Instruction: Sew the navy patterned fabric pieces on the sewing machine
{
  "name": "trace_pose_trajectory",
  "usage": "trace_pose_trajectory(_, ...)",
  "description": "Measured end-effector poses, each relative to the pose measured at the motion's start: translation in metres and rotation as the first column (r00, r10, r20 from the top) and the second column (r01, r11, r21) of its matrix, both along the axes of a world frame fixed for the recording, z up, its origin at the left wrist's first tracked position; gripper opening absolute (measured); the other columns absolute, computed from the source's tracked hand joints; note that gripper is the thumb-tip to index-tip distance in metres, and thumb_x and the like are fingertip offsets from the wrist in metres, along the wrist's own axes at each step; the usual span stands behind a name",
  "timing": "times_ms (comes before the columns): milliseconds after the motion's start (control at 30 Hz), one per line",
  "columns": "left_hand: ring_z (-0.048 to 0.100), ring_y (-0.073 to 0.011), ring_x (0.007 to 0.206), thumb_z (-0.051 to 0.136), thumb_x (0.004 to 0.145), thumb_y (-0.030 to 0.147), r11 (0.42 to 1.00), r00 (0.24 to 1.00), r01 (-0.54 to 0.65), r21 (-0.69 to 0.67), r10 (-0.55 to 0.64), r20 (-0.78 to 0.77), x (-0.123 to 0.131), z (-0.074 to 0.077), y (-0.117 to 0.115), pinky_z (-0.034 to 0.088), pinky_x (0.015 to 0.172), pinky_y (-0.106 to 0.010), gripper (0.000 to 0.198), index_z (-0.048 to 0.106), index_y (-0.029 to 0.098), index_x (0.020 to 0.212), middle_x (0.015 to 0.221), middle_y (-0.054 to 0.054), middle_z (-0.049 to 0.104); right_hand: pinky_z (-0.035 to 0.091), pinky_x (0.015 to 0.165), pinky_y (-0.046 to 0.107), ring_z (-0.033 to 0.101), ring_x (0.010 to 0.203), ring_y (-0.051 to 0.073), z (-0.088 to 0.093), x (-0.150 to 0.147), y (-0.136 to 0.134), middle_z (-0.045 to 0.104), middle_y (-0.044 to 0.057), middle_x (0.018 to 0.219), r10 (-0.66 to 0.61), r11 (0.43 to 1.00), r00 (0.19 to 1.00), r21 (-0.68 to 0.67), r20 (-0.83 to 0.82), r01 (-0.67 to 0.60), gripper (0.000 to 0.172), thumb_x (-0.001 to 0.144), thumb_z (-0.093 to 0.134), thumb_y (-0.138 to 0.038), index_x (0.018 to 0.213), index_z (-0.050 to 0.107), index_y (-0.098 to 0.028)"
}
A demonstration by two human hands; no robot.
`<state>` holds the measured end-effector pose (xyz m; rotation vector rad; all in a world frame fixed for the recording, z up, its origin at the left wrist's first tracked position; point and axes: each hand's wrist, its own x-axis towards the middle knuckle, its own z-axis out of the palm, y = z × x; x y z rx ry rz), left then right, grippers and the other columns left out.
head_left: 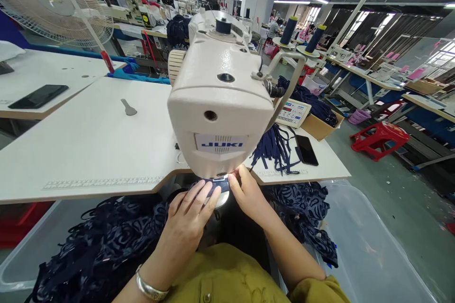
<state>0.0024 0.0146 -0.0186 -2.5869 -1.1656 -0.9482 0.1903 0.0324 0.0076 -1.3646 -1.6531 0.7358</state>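
Under the head of a white sewing machine, a narrow navy fabric strap with a small pale rectangle on it lies at the machine's working point. My left hand holds the strap from the left, its fingers laid over the fabric and its thumb hidden. On the other side, my right hand pinches the strap's right end between thumb and fingers. The machine head covers the needle area, so the stitching is hidden. Dark patterned garments hang below the table on the left, and more patterned fabric on the right.
Cut navy strips and a phone lie right of the machine, near a control panel and a cardboard box. A small metal tool rests on the table. A fan stands at left; a red stool at right.
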Motion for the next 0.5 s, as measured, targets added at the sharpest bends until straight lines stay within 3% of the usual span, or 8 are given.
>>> trace_pose_trajectory(133, 0.050, -0.0213, 0.123, 0.043, 0.091, 0.008, 0.995, 0.995, 0.097, -0.014, -0.097, 0.010, -0.003, 0.007, -0.009, 0.031, 0.105, -0.038, 0.047, 0.047, 0.023, 0.135, 0.130, -0.009, 0.058, 0.040, 0.063, 0.025, 0.051, 0.066, 0.013, 0.012, 0.007, -0.018, 0.052, -0.004, 0.073, 0.045, 0.987, 0.993, -0.158, 0.106, -0.028, 0.019, 0.094, 0.047, -0.040, 0.098, 0.051, -0.022)
trace_pose_trajectory(233, 0.047, -0.0209, 0.123, 0.049, 0.091, 0.018, 0.953, 0.962, 0.266, -0.146, -0.253, 0.099, -0.005, 0.017, -0.019, 0.037, 0.102, -0.034, 0.050, 0.037, 0.015, 0.139, 0.130, -0.014, 0.053, 0.039, 0.063, 0.024, 0.052, 0.067, 0.012, 0.030, 0.012, -0.039, 0.057, -0.003, 0.071, 0.270, 0.963, 0.931, -0.085, 0.247, -0.257, 0.028, 0.094, 0.048, -0.042, 0.077, 0.055, -0.021)
trace_pose_trajectory(300, 0.051, -0.0215, 0.114, 0.046, 0.093, 0.041, 0.829, 0.889, 0.456, -0.323, -0.411, 0.202, -0.002, 0.024, -0.022, 0.043, 0.096, -0.032, 0.050, 0.040, 0.012, 0.133, 0.123, -0.016, 0.055, 0.042, 0.068, 0.023, 0.056, 0.074, 0.012, 0.044, 0.013, -0.052, 0.062, 0.001, 0.077, 0.471, 0.861, 0.845, 0.079, 0.252, -0.503, 0.037, 0.097, 0.041, -0.042, 0.072, 0.057, -0.020)
trace_pose_trajectory(367, 0.056, -0.0203, 0.093, 0.029, 0.088, 0.067, 0.621, 0.777, 0.625, -0.472, -0.548, 0.310, 0.003, 0.030, -0.022, 0.047, 0.083, -0.032, 0.061, 0.055, 0.017, 0.111, 0.101, -0.011, 0.061, 0.045, 0.071, 0.023, 0.061, 0.077, 0.012, 0.056, 0.016, -0.063, 0.067, 0.003, 0.079, 0.643, 0.697, 0.738, 0.243, 0.204, -0.674, 0.044, 0.100, 0.031, -0.042, 0.074, 0.059, -0.021)
trace_pose_trajectory(400, 0.054, -0.0189, 0.082, 0.020, 0.084, 0.075, 0.542, 0.739, 0.665, -0.514, -0.574, 0.352, 0.005, 0.031, -0.021, 0.047, 0.076, -0.031, 0.069, 0.058, 0.019, 0.097, 0.088, -0.007, 0.061, 0.047, 0.071, 0.023, 0.063, 0.077, 0.012, 0.059, 0.018, -0.068, 0.069, 0.003, 0.079, 0.693, 0.643, 0.699, 0.287, 0.176, -0.710, 0.045, 0.100, 0.028, -0.041, 0.076, 0.060, -0.021)
trace_pose_trajectory(433, 0.051, -0.0172, 0.073, 0.014, 0.082, 0.078, 0.500, 0.733, 0.670, -0.548, -0.564, 0.381, 0.006, 0.031, -0.020, 0.045, 0.070, -0.030, 0.074, 0.059, 0.020, 0.086, 0.079, -0.005, 0.057, 0.048, 0.070, 0.024, 0.065, 0.075, 0.012, 0.061, 0.021, -0.072, 0.070, 0.002, 0.078, 0.714, 0.625, 0.684, 0.305, 0.147, -0.718, 0.044, 0.101, 0.029, -0.041, 0.077, 0.060, -0.021)
trace_pose_trajectory(467, 0.049, -0.0156, 0.069, 0.012, 0.083, 0.076, 0.495, 0.758, 0.644, -0.583, -0.516, 0.398, 0.006, 0.030, -0.018, 0.043, 0.066, -0.029, 0.073, 0.058, 0.019, 0.079, 0.075, -0.004, 0.055, 0.049, 0.068, 0.024, 0.066, 0.072, 0.012, 0.061, 0.026, -0.076, 0.071, 0.001, 0.076, 0.673, 0.677, 0.731, 0.306, 0.111, -0.669, 0.043, 0.100, 0.032, -0.043, 0.075, 0.060, -0.022)
trace_pose_trajectory(500, 0.048, -0.0143, 0.068, 0.015, 0.086, 0.073, 0.501, 0.803, 0.592, -0.631, -0.439, 0.404, 0.004, 0.028, -0.015, 0.041, 0.065, -0.027, 0.069, 0.057, 0.019, 0.076, 0.074, -0.003, 0.053, 0.049, 0.064, 0.025, 0.066, 0.068, 0.012, 0.060, 0.031, -0.078, 0.070, 0.000, 0.073, 0.571, 0.770, 0.819, 0.308, 0.056, -0.558, 0.041, 0.099, 0.036, -0.044, 0.073, 0.059, -0.023)
